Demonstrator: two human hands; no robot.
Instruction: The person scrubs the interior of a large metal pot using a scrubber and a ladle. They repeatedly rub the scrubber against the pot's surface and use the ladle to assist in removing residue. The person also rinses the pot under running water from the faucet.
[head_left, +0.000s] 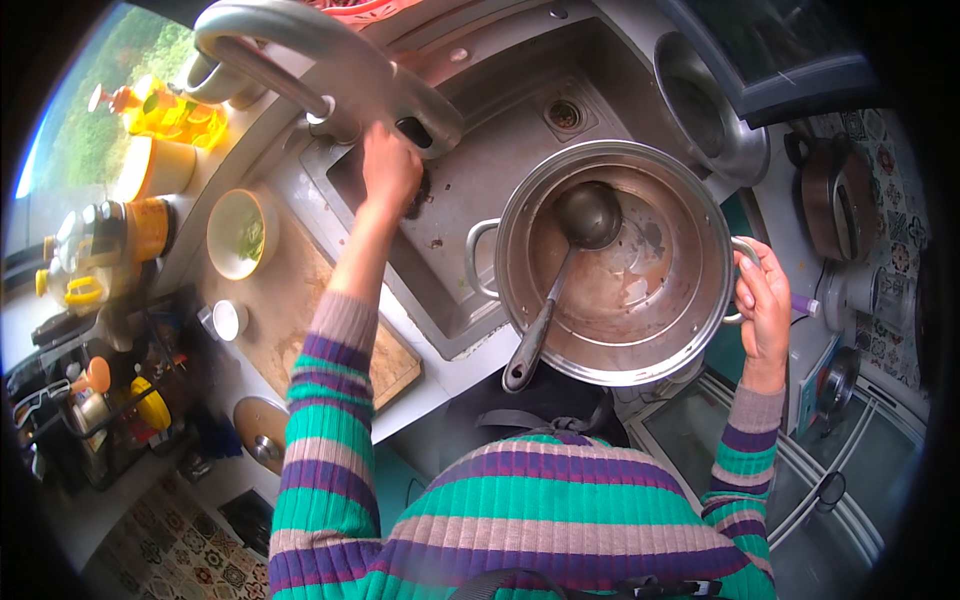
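My right hand (763, 307) grips the side handle (746, 251) of a large stainless steel stockpot (517, 195), which is held in front of me and overlaps the sink's right part. A metal ladle (592, 217) rests in the pot, its dark handle leaning over the near rim. Inside, the bottom carries a little liquid and brownish residue. My left hand (391, 169) is curled beside the faucet (427, 105), over the left of the steel sink (487, 172). Its fingertips are hidden, and a dark patch shows beside it; whether it holds anything is unclear.
A wooden cutting board (300, 300) left of the sink bears a bowl with greens (241, 234) and a small white cup (229, 320). A metal basin (709, 112) stands behind the pot. Oil bottles (97, 236) line the windowsill; a pot lid (262, 439) lies near left.
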